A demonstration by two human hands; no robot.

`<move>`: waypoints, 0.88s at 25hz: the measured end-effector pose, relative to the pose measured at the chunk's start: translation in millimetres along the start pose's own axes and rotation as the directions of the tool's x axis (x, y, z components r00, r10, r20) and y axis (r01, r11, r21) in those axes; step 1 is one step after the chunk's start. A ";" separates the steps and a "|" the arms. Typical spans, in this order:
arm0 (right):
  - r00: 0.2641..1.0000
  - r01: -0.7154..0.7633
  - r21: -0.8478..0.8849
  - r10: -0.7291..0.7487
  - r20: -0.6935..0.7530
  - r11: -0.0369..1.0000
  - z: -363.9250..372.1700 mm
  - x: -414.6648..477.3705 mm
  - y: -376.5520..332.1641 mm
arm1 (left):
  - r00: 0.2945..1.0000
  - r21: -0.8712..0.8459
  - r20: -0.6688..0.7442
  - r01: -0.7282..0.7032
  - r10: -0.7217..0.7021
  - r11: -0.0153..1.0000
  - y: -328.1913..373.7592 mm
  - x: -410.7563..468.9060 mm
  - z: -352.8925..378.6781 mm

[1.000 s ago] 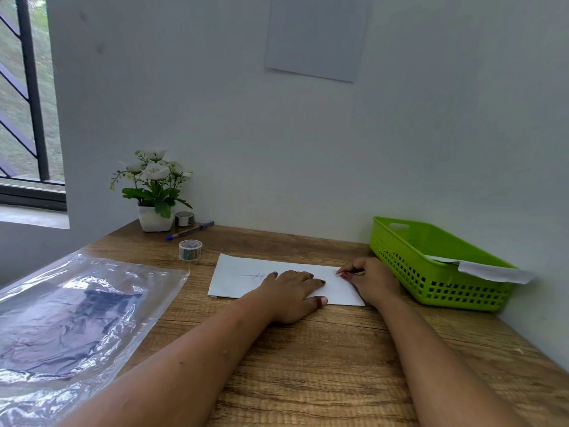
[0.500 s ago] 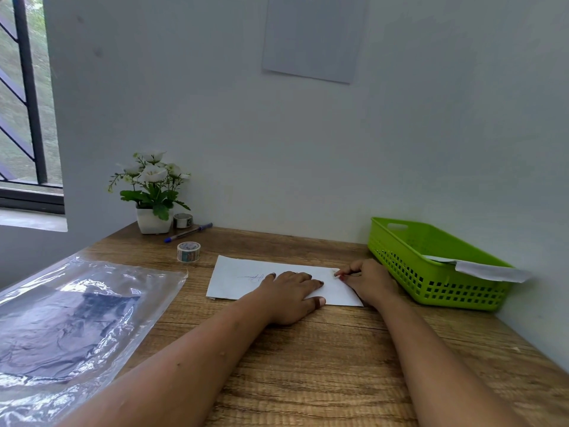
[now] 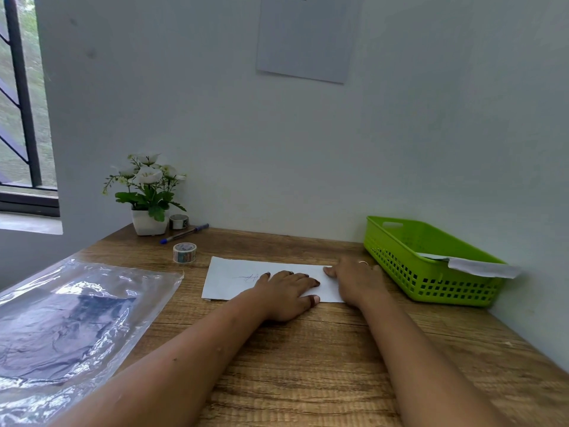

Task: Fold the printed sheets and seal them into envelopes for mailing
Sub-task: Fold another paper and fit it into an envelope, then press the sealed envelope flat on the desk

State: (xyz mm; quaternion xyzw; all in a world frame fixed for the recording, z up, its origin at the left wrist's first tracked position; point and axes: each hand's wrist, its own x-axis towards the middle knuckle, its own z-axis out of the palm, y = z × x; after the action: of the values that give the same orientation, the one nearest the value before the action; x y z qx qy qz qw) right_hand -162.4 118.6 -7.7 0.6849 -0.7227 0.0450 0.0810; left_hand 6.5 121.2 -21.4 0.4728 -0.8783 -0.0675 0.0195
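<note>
right hand (image 3: 354,280) flattens from its curl, left hand (image 3: 286,292) spread, both pressing the sheet (image 3: 228,282); folding underway, sealing still ahead

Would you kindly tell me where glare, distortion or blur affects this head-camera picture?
Head view: daylight from the window puts bright glare on the plastic bag, masking its dark contents; the wide-angle lens stretches both forearms; the white sheet under the left hand and right hand is evenly lit, its blue scribble too small to read.

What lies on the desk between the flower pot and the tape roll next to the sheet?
A blue pen, shown in the head view.
</note>
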 end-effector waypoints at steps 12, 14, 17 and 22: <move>0.981 -0.043 0.097 0.024 0.192 0.994 -17.1 -8.1 6.5 | 0.989 0.011 0.045 0.137 -0.137 0.991 -2.0 2.5 0.1; 0.983 -0.062 0.174 0.030 0.179 0.983 -16.2 -6.6 7.9 | 0.988 0.016 0.043 0.147 -0.148 0.989 -1.3 1.9 0.4; 0.995 -0.086 0.255 0.067 0.080 0.963 -13.0 -7.4 9.7 | 0.988 0.007 0.040 0.147 -0.147 0.989 -2.4 1.5 1.7; 0.993 -0.094 0.143 0.102 -0.052 0.985 -7.4 -14.3 17.6 | 0.991 0.006 0.036 0.130 -0.131 0.991 -5.1 2.8 1.0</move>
State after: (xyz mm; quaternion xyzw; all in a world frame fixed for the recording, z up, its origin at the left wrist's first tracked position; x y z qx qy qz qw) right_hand -178.8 135.0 -2.3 0.6508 -0.7480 0.1199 0.0515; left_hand 9.1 116.1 -23.1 0.5280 -0.8459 -0.0755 -0.0019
